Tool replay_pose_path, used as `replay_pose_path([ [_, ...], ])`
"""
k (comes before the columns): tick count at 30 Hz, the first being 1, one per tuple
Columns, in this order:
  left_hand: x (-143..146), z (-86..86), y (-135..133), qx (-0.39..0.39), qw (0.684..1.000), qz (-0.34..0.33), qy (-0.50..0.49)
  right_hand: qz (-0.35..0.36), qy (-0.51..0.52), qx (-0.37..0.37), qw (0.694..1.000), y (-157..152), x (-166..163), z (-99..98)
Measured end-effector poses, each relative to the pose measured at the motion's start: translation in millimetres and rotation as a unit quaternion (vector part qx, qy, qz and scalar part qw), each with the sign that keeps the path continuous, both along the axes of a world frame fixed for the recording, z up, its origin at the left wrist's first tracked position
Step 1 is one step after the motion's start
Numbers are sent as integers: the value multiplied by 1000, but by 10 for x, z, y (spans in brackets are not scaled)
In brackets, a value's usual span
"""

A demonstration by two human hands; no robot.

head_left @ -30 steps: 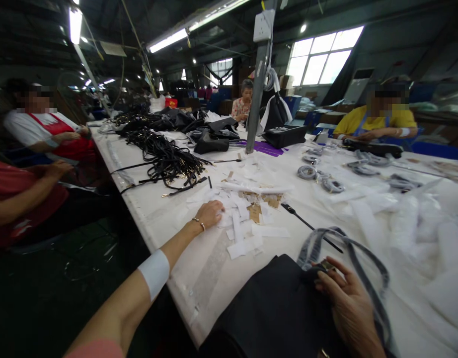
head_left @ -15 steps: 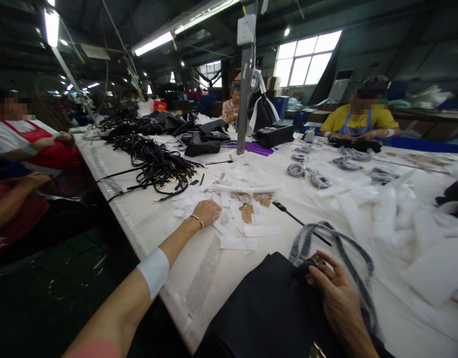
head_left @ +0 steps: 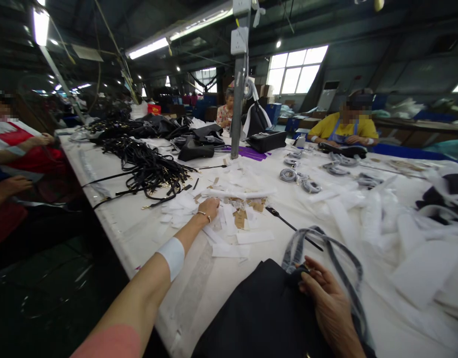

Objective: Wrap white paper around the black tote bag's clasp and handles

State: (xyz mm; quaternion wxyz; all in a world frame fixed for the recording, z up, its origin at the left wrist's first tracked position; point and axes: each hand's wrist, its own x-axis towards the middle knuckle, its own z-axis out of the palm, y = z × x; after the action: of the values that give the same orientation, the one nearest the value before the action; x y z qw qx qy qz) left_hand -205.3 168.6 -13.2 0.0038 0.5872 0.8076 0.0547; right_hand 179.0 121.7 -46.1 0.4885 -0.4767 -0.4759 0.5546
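At the lower middle lies a black bag, with its grey wrapped handles looping over the table beside it. My right hand pinches the bag's upper edge between thumb and fingers, near the base of the handles. Reaching forward, my left hand is down in a heap of white paper strips and brown tags. Its fingers are bunched together, and their tips and anything in them are hidden. A thin black strap with a buckle-like end lies between the tags and the handles.
Black straps with gold clips pile up at the left, with black bags behind them. A grey post rises from the table. Coiled wrapped handles and white packing sheets lie at the right. Co-workers sit around the table.
My view has shifted slightly. My left hand has moved a little farther into the heap, toward the brown tags. My right hand keeps hold of the bag's edge.
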Motion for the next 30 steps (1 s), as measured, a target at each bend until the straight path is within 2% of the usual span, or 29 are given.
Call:
replay_pose_path([
  [5, -270, 102, -364, -2, 999, 35, 9, -1, 17, -7, 1000, 0, -25, 25],
  [8, -347, 211, -501, 3, 1000, 20, 11, -4, 22, -13, 1000, 12, -25, 12],
  [12, -139, 245, -319, 35, 995, -88, -18, 0, 15, -11, 1000, 28, -2, -57],
  [15, 160, 156, -54, 22, 979, -197, -43, -4, 18, -10, 1000, 33, 6, -87],
  [18, 352, 55, 112, -3, 969, -243, -48, -10, 26, -19, 999, 30, -6, -68],
  [20, 349, 23, 129, -11, 971, -235, -41, -16, 28, -27, 999, 25, -17, -44],
  [23, 189, 52, 39, -22, 979, -202, -19, -22, 26, -39, 999, 19, -28, -18],
  [27, -49, 209, -124, -33, 990, -137, 19, -28, 29, -54, 998, 28, -40, 5],
  [30, -114, 375, -107, -21, 994, -105, 31, -31, 36, -56, 997, 36, -52, 39],
])
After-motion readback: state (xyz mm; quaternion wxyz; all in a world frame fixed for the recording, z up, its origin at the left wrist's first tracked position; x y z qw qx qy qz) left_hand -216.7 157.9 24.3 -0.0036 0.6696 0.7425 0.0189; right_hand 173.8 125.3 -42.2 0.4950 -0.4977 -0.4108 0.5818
